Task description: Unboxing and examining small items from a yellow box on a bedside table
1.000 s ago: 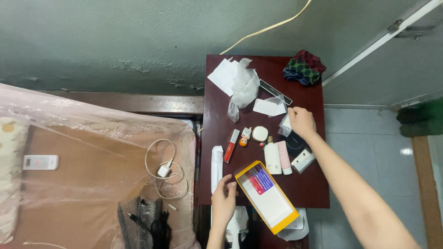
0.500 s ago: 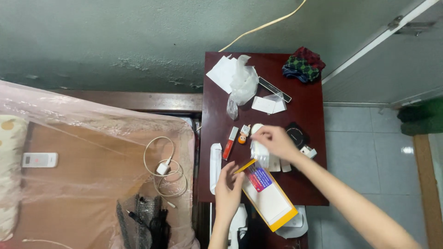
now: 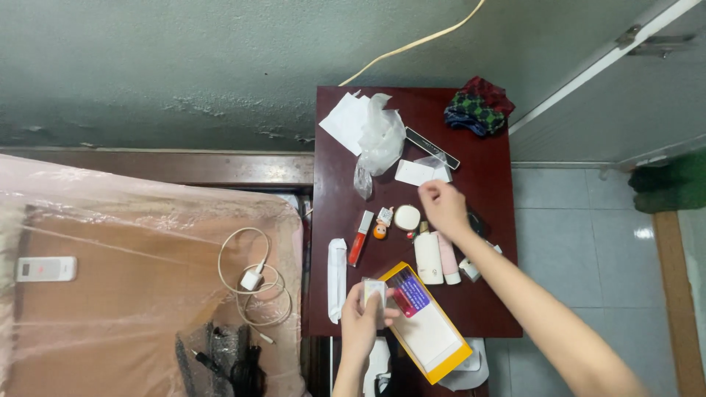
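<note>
My left hand (image 3: 360,323) is at the near edge of the dark red table (image 3: 489,298) and pinches a small clear packet (image 3: 375,292) against the open end of a yellow-rimmed box (image 3: 428,334). My right hand (image 3: 444,209) hovers over the middle of the table with loosely curled fingers and nothing visible in it. It is just below a white card (image 3: 413,173) and beside a round cream compact (image 3: 407,217). A white bottle (image 3: 428,257) and a pink tube (image 3: 448,259) lie under its wrist.
A red lip gloss (image 3: 360,237), a small orange figure (image 3: 381,223) and a long white packet (image 3: 337,268) lie left of the box. Crumpled plastic (image 3: 381,140), a black bar (image 3: 432,147) and checked cloth (image 3: 476,106) sit at the far end. The bed holds a charger cable (image 3: 254,279) and a remote (image 3: 45,269).
My right hand carried a small clear packet from the table's right side to my left hand, which took it, then drew back over the table's middle.
</note>
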